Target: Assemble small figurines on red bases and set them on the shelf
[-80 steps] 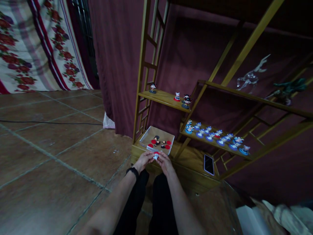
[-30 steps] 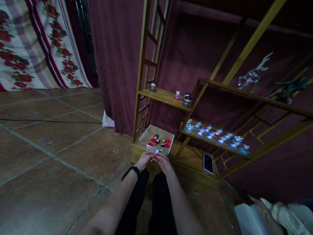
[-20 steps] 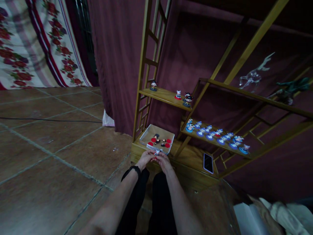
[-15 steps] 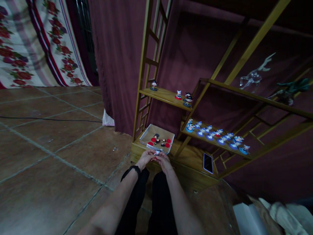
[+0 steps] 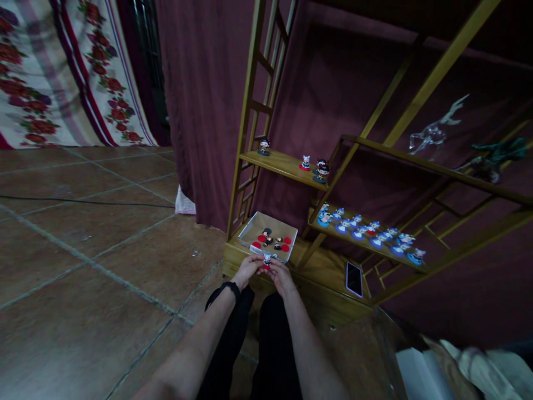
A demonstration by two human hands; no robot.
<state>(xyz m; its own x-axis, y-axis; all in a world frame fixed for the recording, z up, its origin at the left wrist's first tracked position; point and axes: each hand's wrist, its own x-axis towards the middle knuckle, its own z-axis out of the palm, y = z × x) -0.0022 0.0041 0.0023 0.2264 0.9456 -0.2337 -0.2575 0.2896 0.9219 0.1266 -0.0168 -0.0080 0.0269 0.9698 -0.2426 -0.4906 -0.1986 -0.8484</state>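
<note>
My left hand (image 5: 249, 268) and my right hand (image 5: 280, 274) meet in front of me, fingers pinched together on a small figurine with a red base (image 5: 266, 260). Just beyond them a shallow white box (image 5: 254, 225) sits on the bottom board of a wooden shelf unit (image 5: 287, 165); it holds several small figurines and red round bases (image 5: 272, 242). A black band is on my left wrist.
Three figurines (image 5: 316, 168) stand on the upper left shelf. A row of blue-based figurines (image 5: 370, 232) fills the lower right shelf. A phone (image 5: 354, 279) lies on the bottom board. A glass deer (image 5: 433, 131) stands higher up. Maroon curtain behind, tiled floor at left.
The small figurine in my fingers has turned upright, with its red base underneath. My hands stay together near the box's front edge; the view has shifted slightly.
</note>
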